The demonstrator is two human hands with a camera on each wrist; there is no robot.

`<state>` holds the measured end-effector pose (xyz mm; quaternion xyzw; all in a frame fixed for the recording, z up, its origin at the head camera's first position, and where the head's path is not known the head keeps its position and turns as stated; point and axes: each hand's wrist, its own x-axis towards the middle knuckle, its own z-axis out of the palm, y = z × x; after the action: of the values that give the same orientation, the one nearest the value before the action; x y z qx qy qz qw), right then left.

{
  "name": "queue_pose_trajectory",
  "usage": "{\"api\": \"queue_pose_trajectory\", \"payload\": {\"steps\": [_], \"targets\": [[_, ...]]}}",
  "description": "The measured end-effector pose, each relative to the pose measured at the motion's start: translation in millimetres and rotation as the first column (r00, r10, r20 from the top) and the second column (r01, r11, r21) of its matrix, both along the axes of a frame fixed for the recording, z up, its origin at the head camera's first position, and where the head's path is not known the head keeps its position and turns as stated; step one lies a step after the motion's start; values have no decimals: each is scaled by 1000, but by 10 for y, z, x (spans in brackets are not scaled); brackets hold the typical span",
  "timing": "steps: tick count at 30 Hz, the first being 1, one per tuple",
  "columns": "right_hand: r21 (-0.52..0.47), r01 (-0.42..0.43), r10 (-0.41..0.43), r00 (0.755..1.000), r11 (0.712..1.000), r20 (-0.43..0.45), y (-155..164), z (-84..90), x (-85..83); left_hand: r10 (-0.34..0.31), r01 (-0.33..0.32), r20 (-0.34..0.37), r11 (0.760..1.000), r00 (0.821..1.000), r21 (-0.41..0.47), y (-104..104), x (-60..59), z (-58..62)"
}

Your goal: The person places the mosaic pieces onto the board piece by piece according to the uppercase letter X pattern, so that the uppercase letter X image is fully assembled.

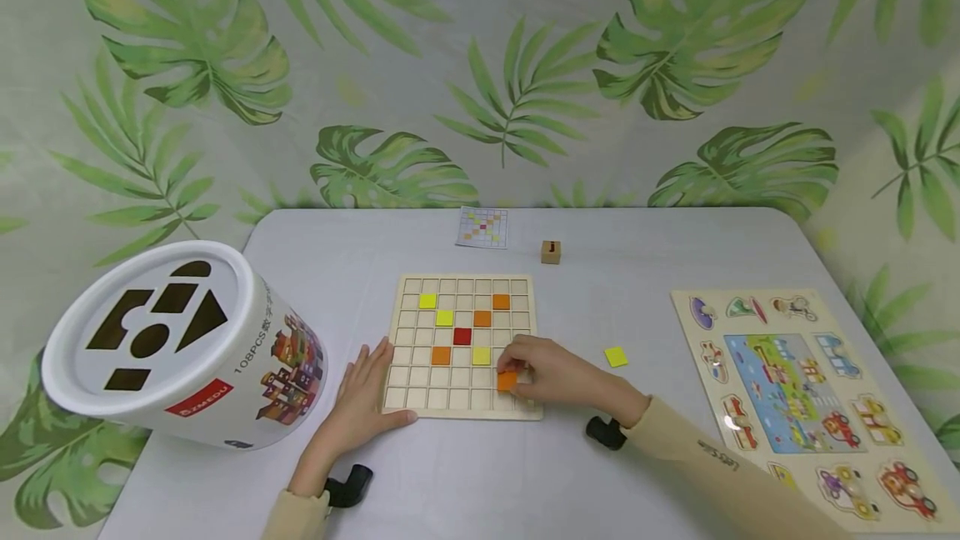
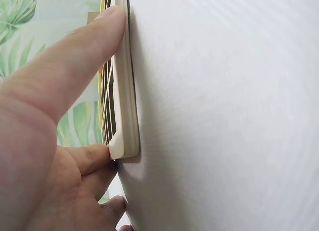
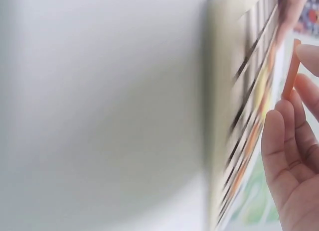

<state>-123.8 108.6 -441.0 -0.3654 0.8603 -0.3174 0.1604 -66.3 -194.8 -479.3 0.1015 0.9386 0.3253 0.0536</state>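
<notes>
A wooden grid board (image 1: 417, 397) lies on the table. Set into its cells are a red tile (image 1: 462, 337), two yellow tiles at upper left, a paler yellow tile (image 1: 481, 356) and several orange tiles. My right hand (image 1: 551, 367) pinches an orange tile (image 3: 292, 69) between thumb and fingers, over the board's lower right cells; in the right wrist view this tile stands on edge, apart from the board. With fingers extended, my left hand (image 1: 362, 394) rests against the board's lower left corner, the thumb (image 2: 107, 29) touching its front edge.
Beyond the board lie a pattern card (image 1: 482, 227) and a small wooden block (image 1: 551, 252). A loose yellow-green tile (image 1: 616, 357) is right of the board. A large white bucket (image 1: 247, 382) stands at left, and a picture puzzle board (image 1: 693, 311) lies at right.
</notes>
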Motion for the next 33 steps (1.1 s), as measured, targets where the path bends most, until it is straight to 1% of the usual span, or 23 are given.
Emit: {"api": "queue_pose_trajectory", "payload": {"steps": [4, 8, 15, 23, 29, 33], "targets": [[-16, -62, 61, 998, 998, -33, -346, 32, -31, -2, 2, 4, 1000, 1000, -4, 2, -5, 5], [-4, -105, 104, 992, 994, -71, -634, 54, -62, -8, 8, 8, 1000, 1000, -8, -2, -8, 7], [34, -125, 128, 986, 992, -110, -991, 27, -100, -17, 17, 3, 1000, 1000, -17, -11, -13, 0], [108, -106, 123, 979, 988, -161, -1223, -71, -118, -17, 17, 1, 1000, 1000, -8, -14, 1, -7], [132, -57, 77, 986, 990, -147, -1279, -72, -112, -14, 14, -2, 1000, 1000, -9, -13, 4, -5], [138, -45, 66, 986, 989, -151, -1265, -65, -113, -15, 15, -6, 1000, 1000, -8, -4, 2, -1]]}}
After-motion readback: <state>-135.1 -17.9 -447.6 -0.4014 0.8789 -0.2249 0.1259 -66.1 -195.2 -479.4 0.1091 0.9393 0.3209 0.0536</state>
